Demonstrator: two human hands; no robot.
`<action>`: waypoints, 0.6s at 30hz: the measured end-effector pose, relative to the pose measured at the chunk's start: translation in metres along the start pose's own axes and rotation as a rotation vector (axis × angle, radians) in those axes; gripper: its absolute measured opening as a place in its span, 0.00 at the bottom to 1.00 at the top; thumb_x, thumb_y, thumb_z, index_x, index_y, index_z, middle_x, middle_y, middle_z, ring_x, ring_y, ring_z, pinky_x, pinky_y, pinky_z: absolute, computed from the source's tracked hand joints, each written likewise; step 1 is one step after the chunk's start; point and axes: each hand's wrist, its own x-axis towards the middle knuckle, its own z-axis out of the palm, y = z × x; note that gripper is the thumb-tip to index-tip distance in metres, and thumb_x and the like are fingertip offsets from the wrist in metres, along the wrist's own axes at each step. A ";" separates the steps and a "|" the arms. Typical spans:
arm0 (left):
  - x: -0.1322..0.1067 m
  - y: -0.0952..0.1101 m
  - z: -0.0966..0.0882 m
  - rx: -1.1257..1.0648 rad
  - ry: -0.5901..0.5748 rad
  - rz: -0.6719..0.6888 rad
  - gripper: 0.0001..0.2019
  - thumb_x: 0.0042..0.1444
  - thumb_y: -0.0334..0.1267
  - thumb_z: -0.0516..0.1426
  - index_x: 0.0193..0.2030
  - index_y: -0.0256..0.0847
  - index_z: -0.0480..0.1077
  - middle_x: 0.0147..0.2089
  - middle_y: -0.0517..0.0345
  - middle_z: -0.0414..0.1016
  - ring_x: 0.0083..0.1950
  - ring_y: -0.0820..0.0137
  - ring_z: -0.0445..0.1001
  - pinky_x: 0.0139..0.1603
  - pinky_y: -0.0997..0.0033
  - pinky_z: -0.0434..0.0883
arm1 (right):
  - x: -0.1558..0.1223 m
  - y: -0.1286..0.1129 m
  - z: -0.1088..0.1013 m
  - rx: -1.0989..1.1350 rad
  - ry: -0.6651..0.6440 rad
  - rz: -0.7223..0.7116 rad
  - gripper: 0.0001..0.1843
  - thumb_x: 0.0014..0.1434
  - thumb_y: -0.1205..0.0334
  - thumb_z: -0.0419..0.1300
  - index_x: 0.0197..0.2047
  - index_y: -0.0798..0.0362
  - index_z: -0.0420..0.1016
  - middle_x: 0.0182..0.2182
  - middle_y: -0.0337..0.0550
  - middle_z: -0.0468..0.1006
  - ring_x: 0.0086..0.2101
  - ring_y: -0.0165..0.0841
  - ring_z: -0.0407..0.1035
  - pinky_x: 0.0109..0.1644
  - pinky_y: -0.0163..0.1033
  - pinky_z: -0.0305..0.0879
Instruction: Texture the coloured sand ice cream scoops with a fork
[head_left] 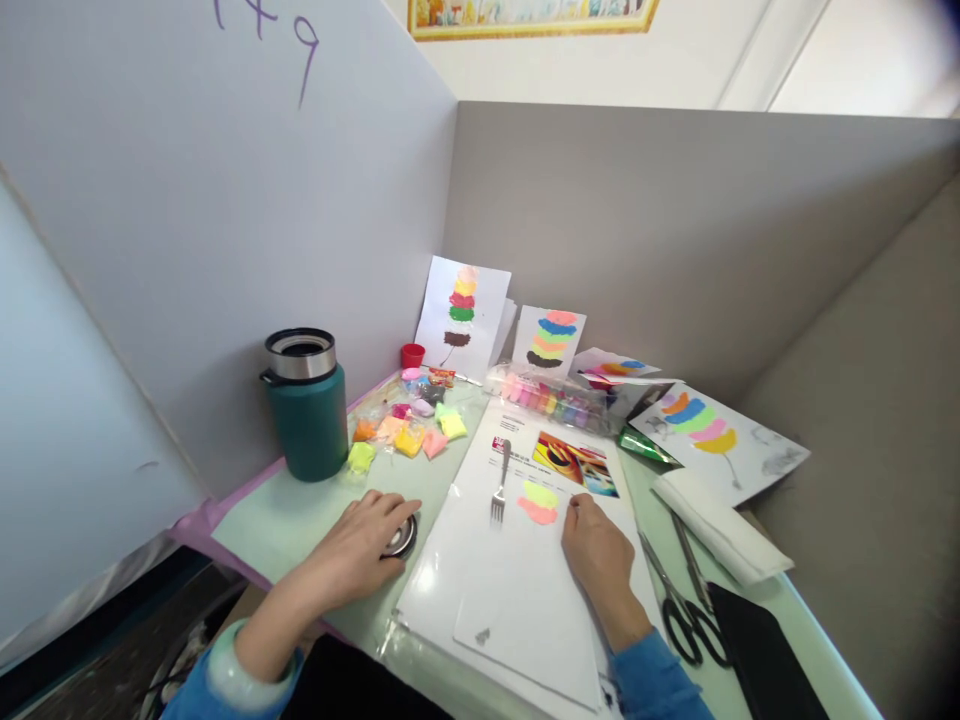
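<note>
My left hand (pixel 367 545) is curved round a dark round bottle lid (pixel 402 538) lying on the table, with the fingers on its far edge. To its upper left a green insulated bottle (pixel 307 415) stands upright with its top off. My right hand (pixel 598 545) rests closed on a white sheet (pixel 517 610), fingertips pressed together; whatever is in them is hidden. Just left of it, flat pieces of yellow and pink modelling clay (pixel 538 503) lie on the sheet, one above the other. A metal fork (pixel 500 485) lies beside them, its tines towards me.
Several small packets of coloured clay (pixel 409 438) lie behind my left hand. A clear clay case (pixel 551 398) and finished cards (pixel 550 340) stand at the back. Scissors (pixel 686 610), a black flat object (pixel 761 650) and a folded white cloth or tissue (pixel 724 525) lie on the right.
</note>
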 end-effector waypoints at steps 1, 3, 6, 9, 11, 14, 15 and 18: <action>0.001 0.001 -0.002 -0.005 0.008 -0.009 0.31 0.47 0.33 0.55 0.62 0.47 0.65 0.57 0.50 0.70 0.58 0.56 0.67 0.58 0.56 0.65 | 0.000 0.000 0.000 0.001 0.002 -0.002 0.14 0.68 0.62 0.42 0.47 0.52 0.67 0.42 0.45 0.79 0.40 0.35 0.74 0.33 0.36 0.57; 0.003 0.003 -0.007 -0.031 0.031 0.000 0.32 0.47 0.32 0.56 0.63 0.47 0.64 0.55 0.50 0.71 0.56 0.57 0.68 0.56 0.58 0.67 | 0.000 0.000 0.000 0.003 0.006 -0.011 0.14 0.68 0.62 0.42 0.48 0.52 0.67 0.42 0.45 0.79 0.40 0.34 0.74 0.33 0.36 0.57; -0.001 0.011 -0.023 -0.111 0.141 0.075 0.32 0.50 0.35 0.57 0.65 0.49 0.62 0.56 0.52 0.69 0.56 0.60 0.69 0.55 0.61 0.68 | 0.001 0.001 0.000 0.005 -0.009 -0.013 0.15 0.68 0.62 0.42 0.48 0.51 0.67 0.43 0.46 0.78 0.40 0.35 0.74 0.34 0.37 0.59; -0.006 0.020 -0.056 -0.169 0.468 0.182 0.27 0.55 0.41 0.59 0.62 0.51 0.64 0.58 0.53 0.66 0.59 0.62 0.67 0.59 0.62 0.67 | 0.002 0.003 0.001 0.012 -0.043 0.006 0.17 0.68 0.60 0.41 0.49 0.52 0.67 0.45 0.48 0.78 0.41 0.37 0.75 0.34 0.38 0.61; -0.005 0.021 -0.084 -0.155 0.826 0.180 0.22 0.54 0.42 0.61 0.57 0.49 0.68 0.56 0.53 0.66 0.59 0.61 0.67 0.61 0.60 0.66 | 0.003 0.003 0.001 0.022 -0.051 0.009 0.18 0.68 0.59 0.40 0.50 0.52 0.67 0.46 0.49 0.78 0.41 0.38 0.75 0.35 0.39 0.62; 0.006 0.006 -0.123 -0.088 1.322 0.059 0.23 0.51 0.42 0.63 0.54 0.45 0.66 0.56 0.52 0.66 0.59 0.60 0.66 0.63 0.55 0.64 | 0.004 0.004 0.001 0.032 -0.049 0.003 0.18 0.68 0.59 0.39 0.50 0.52 0.67 0.46 0.50 0.78 0.41 0.40 0.75 0.35 0.41 0.63; 0.012 -0.002 -0.133 -0.070 1.423 0.011 0.23 0.51 0.41 0.63 0.53 0.45 0.65 0.57 0.52 0.65 0.59 0.60 0.66 0.63 0.55 0.64 | 0.004 0.004 0.001 0.036 -0.048 0.003 0.18 0.68 0.59 0.39 0.50 0.52 0.67 0.47 0.50 0.78 0.41 0.40 0.75 0.35 0.41 0.63; 0.029 -0.030 -0.147 -0.001 1.452 -0.098 0.19 0.49 0.42 0.64 0.47 0.42 0.66 0.54 0.51 0.66 0.58 0.60 0.67 0.61 0.57 0.65 | 0.003 0.003 0.000 0.049 -0.046 0.003 0.18 0.67 0.59 0.40 0.50 0.52 0.68 0.47 0.50 0.78 0.41 0.40 0.75 0.35 0.41 0.64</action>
